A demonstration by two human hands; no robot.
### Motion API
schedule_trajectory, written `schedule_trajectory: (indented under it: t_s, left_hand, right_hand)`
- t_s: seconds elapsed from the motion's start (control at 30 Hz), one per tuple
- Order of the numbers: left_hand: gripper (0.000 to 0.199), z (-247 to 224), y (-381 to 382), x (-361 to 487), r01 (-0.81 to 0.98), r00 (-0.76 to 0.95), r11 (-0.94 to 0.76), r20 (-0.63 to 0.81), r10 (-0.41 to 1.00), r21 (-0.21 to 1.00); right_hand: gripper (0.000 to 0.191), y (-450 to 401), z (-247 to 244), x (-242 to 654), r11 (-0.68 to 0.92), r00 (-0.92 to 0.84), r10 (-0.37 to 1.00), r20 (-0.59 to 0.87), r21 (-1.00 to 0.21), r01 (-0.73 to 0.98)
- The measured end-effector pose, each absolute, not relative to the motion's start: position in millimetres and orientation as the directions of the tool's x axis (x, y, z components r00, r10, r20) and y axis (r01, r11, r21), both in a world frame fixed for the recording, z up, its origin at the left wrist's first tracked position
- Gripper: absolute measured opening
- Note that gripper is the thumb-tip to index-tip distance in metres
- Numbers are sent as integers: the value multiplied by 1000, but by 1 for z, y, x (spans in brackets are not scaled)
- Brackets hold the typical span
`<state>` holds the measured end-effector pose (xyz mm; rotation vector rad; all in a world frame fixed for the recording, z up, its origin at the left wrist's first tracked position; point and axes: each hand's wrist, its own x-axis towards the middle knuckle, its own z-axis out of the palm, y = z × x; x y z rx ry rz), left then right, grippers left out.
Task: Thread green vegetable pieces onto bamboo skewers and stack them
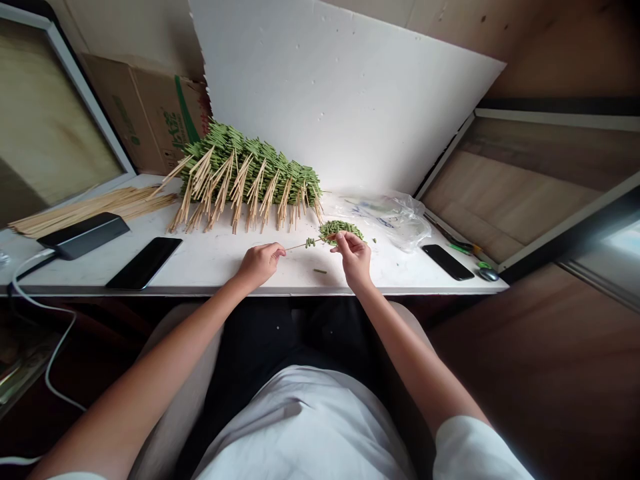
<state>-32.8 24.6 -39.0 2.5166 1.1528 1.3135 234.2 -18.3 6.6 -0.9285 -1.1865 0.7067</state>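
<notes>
Eyes on the stick (297,247), centre of our clock, spanning 2 hands over the table (210,257) with a few green bits (310,243) threaded about midway. At 9 o'clock, the left hand (261,264) has thumb and finger clamped on the stick's end. At 3, the right hand (353,257) bunches its fingertips by the other end; whether they grip stick or bit, I can't tell. And there's the danger: if that end is sharp, a hard push that slips could prick those fingers! The bits look slim, so an off-centre jab could split 1. Dip the stick and the threaded bits might slide off; a loose bit (320,271) lies at 5 o'clock. The pile (343,231) sits exposed at 2, right by the right fingers: a careless knuckle could scatter it toward the bag (400,217) farther out. Up at 11, the stack (250,167) stands high, bare ends jutting forward; a snagged sleeve could drag some down.
</notes>
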Motion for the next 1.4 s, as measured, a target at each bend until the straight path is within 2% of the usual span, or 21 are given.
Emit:
schedule_trajectory:
  t_s: [0.23, 0.6, 0.83, 1.07, 1.27, 1.4]
  left_hand:
    - [23, -39, 23, -30, 508, 300, -770, 759, 579, 386]
    - [24, -37, 22, -30, 545, 340, -741, 706, 622, 391]
    - [23, -35, 21, -31, 564, 278, -696, 691, 667, 444]
    - [22, -32, 21, -31, 565, 260, -686, 690, 675, 459]
    - [23, -32, 20, -30, 573, 286, -693, 686, 669, 437]
    - [23, -33, 21, -30, 570, 287, -697, 689, 666, 435]
  right_hand:
    - [39, -22, -4, 213, 384, 197, 906, 376, -924, -1]
    - [38, -12, -14, 220, 415, 215, 875, 434, -901, 128]
    - [45, -13, -10, 223, 403, 232, 884, 406, -913, 65]
    - [37, -5, -9, 240, 338, 315, 908, 278, -929, -153]
    - [43, -4, -2, 248, 314, 329, 910, 253, -938, -146]
    - [42, -5, 0, 246, 304, 312, 921, 234, -932, -198]
